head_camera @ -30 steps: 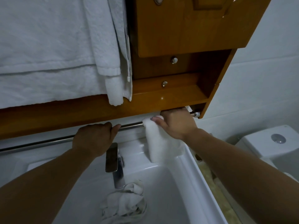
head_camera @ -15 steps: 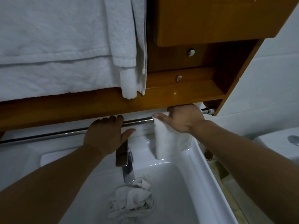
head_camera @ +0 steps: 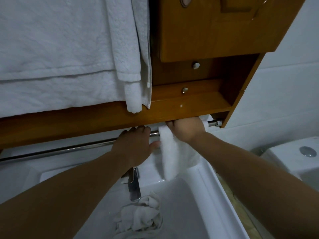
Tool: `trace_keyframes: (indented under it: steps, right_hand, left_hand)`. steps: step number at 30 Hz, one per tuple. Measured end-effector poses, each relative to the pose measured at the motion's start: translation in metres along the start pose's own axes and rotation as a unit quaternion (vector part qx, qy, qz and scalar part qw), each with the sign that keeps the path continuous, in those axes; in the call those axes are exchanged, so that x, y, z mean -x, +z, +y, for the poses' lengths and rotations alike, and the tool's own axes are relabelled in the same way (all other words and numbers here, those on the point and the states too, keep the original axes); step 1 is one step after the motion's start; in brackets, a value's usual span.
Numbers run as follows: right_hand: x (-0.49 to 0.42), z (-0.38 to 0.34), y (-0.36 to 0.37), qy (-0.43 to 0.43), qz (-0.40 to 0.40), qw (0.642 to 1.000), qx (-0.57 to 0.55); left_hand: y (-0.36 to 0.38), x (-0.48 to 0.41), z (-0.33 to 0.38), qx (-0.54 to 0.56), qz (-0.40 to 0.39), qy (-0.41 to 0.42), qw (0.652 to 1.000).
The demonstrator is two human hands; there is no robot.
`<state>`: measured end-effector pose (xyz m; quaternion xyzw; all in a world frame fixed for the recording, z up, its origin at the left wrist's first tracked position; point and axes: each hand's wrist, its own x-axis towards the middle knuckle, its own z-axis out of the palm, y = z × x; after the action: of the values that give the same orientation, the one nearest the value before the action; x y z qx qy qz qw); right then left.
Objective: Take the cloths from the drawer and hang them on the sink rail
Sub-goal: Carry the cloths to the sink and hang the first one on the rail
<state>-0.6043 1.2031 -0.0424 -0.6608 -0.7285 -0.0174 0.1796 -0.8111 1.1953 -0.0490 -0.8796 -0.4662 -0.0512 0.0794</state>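
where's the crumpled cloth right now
In the head view the crumpled cloth lies low and centre in the sink, just below the faucet.

Over rail: brown wooden cabinet shelf (head_camera: 69,121) close above thin steel sink rail (head_camera: 69,149), narrow gap.
Rail's right end: white draped cloth (head_camera: 170,156).
Rail's left stretch: open.
Basin's back edge: chrome tap (head_camera: 133,188).
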Motion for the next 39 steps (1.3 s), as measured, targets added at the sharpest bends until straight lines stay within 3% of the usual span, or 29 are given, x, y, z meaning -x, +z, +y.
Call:
trace_keyframes:
  steps: [4, 7, 10, 13, 15, 18, 22, 26, 32, 36, 39]
  right_hand:
    - [0.012, 0.004, 0.005, -0.072, 0.103, 0.991, 0.034]
    - [0.033, 0.007, 0.011, -0.073, 0.093, 0.989, 0.089]
    - [0.046, 0.004, 0.014, -0.071, 0.078, 0.988, 0.117]
    - [0.043, -0.003, 0.01, -0.049, 0.071, 0.99, 0.116]
    - [0.035, -0.005, 0.004, -0.048, 0.058, 0.99, 0.121]
    - [0.018, -0.002, -0.01, -0.058, -0.017, 0.993, 0.105]
    - [-0.005, 0.0, -0.025, 0.013, -0.183, 0.981, -0.067]
    - [-0.019, -0.002, -0.035, 0.043, -0.227, 0.956, -0.181]
    - [-0.016, 0.009, -0.006, 0.072, -0.079, 0.991, -0.084]
    - [0.007, 0.012, 0.005, -0.072, 0.102, 0.989, 0.077]
    - [0.023, 0.013, 0.005, -0.08, 0.109, 0.987, 0.09]
  left_hand:
    - [-0.001, -0.014, 0.01, 0.011, -0.011, 0.005, 1.0]
    - [-0.01, -0.02, 0.004, 0.068, -0.049, -0.009, 0.996]
    - [-0.011, -0.019, 0.003, -0.008, 0.053, 0.059, 0.997]
    - [0.007, -0.02, 0.001, -0.1, 0.081, 0.057, 0.99]
    - [0.012, -0.019, 0.002, -0.091, 0.134, 0.046, 0.986]
    - [0.017, -0.017, 0.005, -0.074, 0.176, 0.006, 0.982]
    - [0.027, -0.016, 0.006, -0.073, 0.193, -0.014, 0.978]
    - [0.03, -0.017, 0.006, -0.081, 0.21, -0.016, 0.974]
    - [0.031, -0.016, 0.005, -0.084, 0.215, -0.017, 0.973]
    - [0.031, -0.016, 0.004, -0.08, 0.214, -0.013, 0.974]
    - [0.032, -0.017, 0.005, -0.077, 0.211, -0.015, 0.974]
